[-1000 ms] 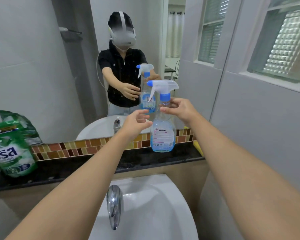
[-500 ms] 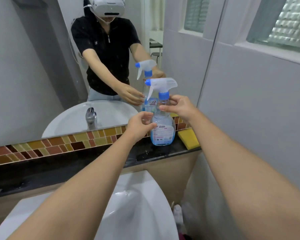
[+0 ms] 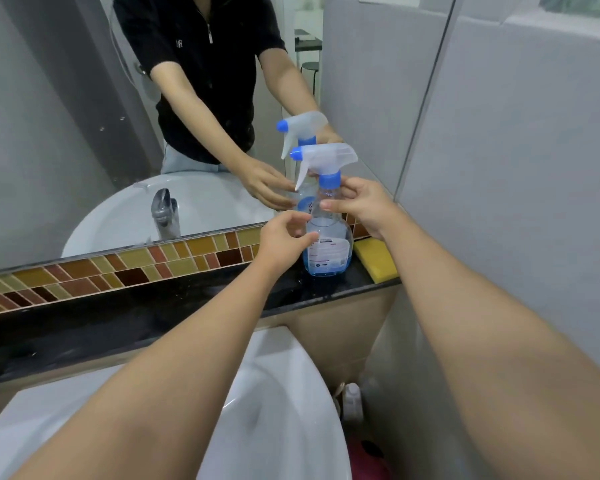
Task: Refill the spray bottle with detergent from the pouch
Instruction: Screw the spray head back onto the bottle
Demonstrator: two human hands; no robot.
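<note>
A clear spray bottle (image 3: pixel 328 247) with a white trigger head, a blue collar and a little blue liquid at its bottom stands upright on the black ledge (image 3: pixel 153 313). My right hand (image 3: pixel 361 206) pinches its neck just under the blue collar. My left hand (image 3: pixel 284 237) hovers at the bottle's left shoulder with fingers curled and apart; I cannot tell whether it touches the bottle. The detergent pouch is out of view.
A yellow sponge (image 3: pixel 374 259) lies on the ledge right of the bottle. A mirror (image 3: pixel 84 133) above a mosaic tile strip reflects a person and the bottle. The white sink (image 3: pixel 284 403) lies below my arms. A grey wall (image 3: pixel 516 168) closes the right side.
The view has tilted down and swung right, so the green pouch seen at the left a second ago is gone. My left hand has closed in on the bottle's side; my right hand stays on the neck.
</note>
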